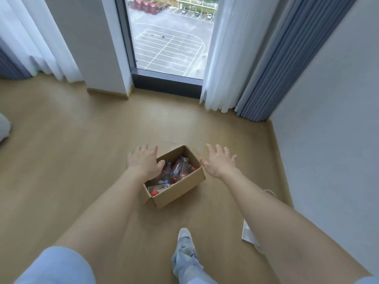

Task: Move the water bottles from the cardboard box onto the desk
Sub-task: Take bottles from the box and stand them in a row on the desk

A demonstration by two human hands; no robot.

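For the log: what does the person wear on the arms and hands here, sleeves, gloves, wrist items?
Both arms are bare up to short light blue sleeves: the left sleeve at the lower left, the right sleeve barely in view at the lower right corner. The left hand and right hand are ungloved; no watch or band shows on either wrist.

Cardboard box (pixel 178 191): matt brown corrugated paperboard. Water bottles (pixel 176 170) inside box: clear glossy plastic, red caps. Floor (pixel 82 140): smooth wood-look, satin. Curtains (pixel 223 58): sheer white cloth.
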